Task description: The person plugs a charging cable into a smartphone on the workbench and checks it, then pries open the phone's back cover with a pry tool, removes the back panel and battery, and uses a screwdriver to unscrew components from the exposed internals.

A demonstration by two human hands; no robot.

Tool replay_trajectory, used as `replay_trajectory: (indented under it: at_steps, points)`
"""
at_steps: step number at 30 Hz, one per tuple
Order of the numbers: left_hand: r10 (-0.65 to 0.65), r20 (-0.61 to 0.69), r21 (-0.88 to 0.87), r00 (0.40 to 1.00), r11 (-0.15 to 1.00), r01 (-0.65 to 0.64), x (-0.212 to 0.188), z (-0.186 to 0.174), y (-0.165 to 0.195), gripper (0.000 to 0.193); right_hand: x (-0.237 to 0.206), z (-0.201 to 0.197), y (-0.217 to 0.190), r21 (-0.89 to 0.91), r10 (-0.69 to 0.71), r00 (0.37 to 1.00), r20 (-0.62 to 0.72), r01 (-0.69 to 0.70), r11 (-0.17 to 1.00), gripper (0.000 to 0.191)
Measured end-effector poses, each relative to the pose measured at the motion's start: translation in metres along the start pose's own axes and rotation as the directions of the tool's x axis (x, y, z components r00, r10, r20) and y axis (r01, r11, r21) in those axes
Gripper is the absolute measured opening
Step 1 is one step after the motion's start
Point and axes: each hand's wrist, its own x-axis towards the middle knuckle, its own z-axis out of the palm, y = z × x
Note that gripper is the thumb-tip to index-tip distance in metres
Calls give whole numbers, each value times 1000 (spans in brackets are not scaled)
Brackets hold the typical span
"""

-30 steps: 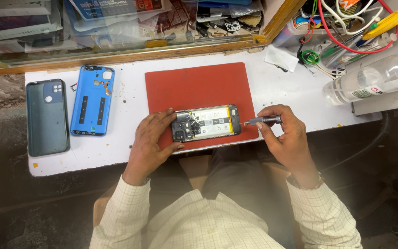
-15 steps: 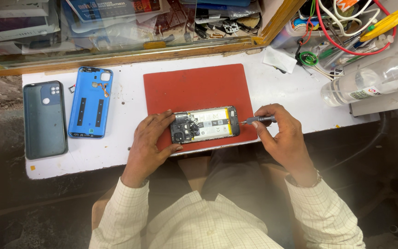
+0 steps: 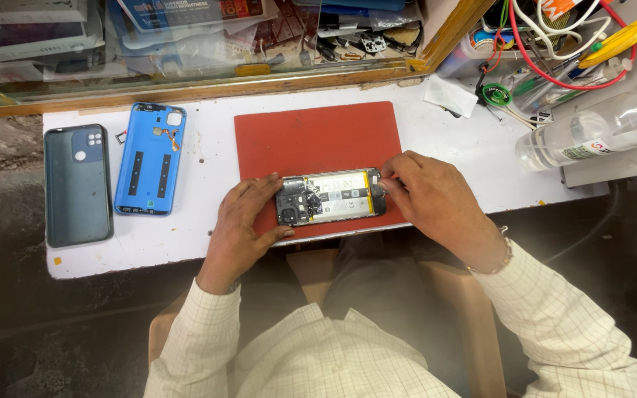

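Left hand: my left hand (image 3: 243, 225) lies flat on the near-left corner of the opened smartphone with its back cover off, battery and circuit board showing (image 3: 329, 197). The fingers are spread narrow, thumb along the near edge, pinning the phone down, not gripping it.

Right hand: my right hand (image 3: 427, 197) is bunched at the phone's right end, fingertips (image 3: 388, 180) pinched together over the lower board. I cannot tell whether they hold a small tool or a screw; the knuckles hide it.

Phone: it lies lengthwise, camera end to my left, on the near edge of the flat red rectangular work mat (image 3: 317, 140), which sits on the white bench top (image 3: 473, 158).

Step in hand: as I judge it, I am working at the fastenings or a connector at the phone's right end, with disassembly already well along, since the covers are off.

Next move calls for: a steady left hand so the phone does not slide off the mat's near edge, and a light, precise pinch on the right, lifting straight up.

Set aside: the blue plastic inner frame (image 3: 150, 168) lies left of the mat, and the dark grey-green back cover (image 3: 77, 184) just beyond it, both apart from the hands.

Further out: a clear plastic bottle lying on its side (image 3: 591, 133) at far right, below a tangle of red and white cables (image 3: 554, 44).
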Motion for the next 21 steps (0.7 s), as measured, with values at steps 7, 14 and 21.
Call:
replay_trajectory:
  at_steps: [7, 14, 21]
  points:
    - [8, -11, -2, 1000, 1000, -8, -2, 0, 1, 80, -7, -11, -5, -81, 109, 993, 35, -106, 991, 38]
    - [0, 2, 2, 1000, 1000, 0, 0, 0, 0, 80, -5, -16, -11, 81, -27, 997, 71, 21, 997, 35]
    - [11, -5, 2, 1000, 1000, -11, 0, 0, 0, 79, -6, -13, -10, 189, -24, 996, 87, 7, 982, 28]
